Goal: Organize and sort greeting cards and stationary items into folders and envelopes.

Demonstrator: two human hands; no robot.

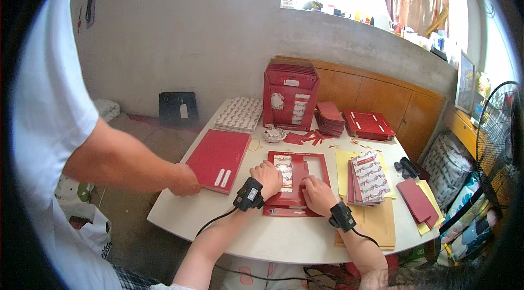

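A red cardboard package with cut-out windows lies flat before me on the white table. Over its left window, where a white card with a bow pattern shows, rests my left hand. My right hand lies on the package's right half, fingers bent at a red flap or card. Whether either hand grips anything cannot be told. Each wrist wears a black cabled device. Right of the package, a stack of patterned and red cards sits on yellow sheets and brown envelopes.
Another person's hand touches the table's left edge beside a red board stack. Behind stand a patterned stack, a tall red display box and red card piles. A black clip-like object and a fan are at right.
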